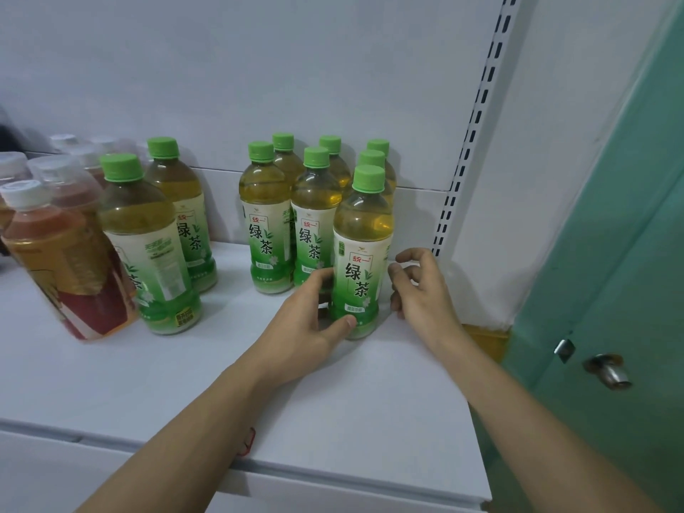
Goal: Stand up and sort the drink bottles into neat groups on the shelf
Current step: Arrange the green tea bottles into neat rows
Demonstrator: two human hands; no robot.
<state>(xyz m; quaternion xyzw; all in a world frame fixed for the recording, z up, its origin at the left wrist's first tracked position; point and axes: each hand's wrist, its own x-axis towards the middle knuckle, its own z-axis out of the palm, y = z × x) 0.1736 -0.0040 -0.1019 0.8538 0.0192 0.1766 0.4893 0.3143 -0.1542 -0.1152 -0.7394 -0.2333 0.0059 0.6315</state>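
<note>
On the white shelf (pixel 351 394), several green tea bottles with green caps stand grouped at the back right. The front green tea bottle (pixel 361 253) of that group stands upright, and my left hand (pixel 307 320) wraps its lower part, thumb on the front. Just right of the bottle, my right hand (pixel 420 286) hovers with fingers curled and holds nothing. Two more green tea bottles (pixel 148 246) stand apart at the left. Beside them are several red tea bottles (pixel 63 261) with white caps.
A slotted white upright (pixel 470 142) and the white back panel bound the shelf on the right and rear. A green door with a metal knob (pixel 609 372) is to the right. The shelf's front edge runs below my forearms.
</note>
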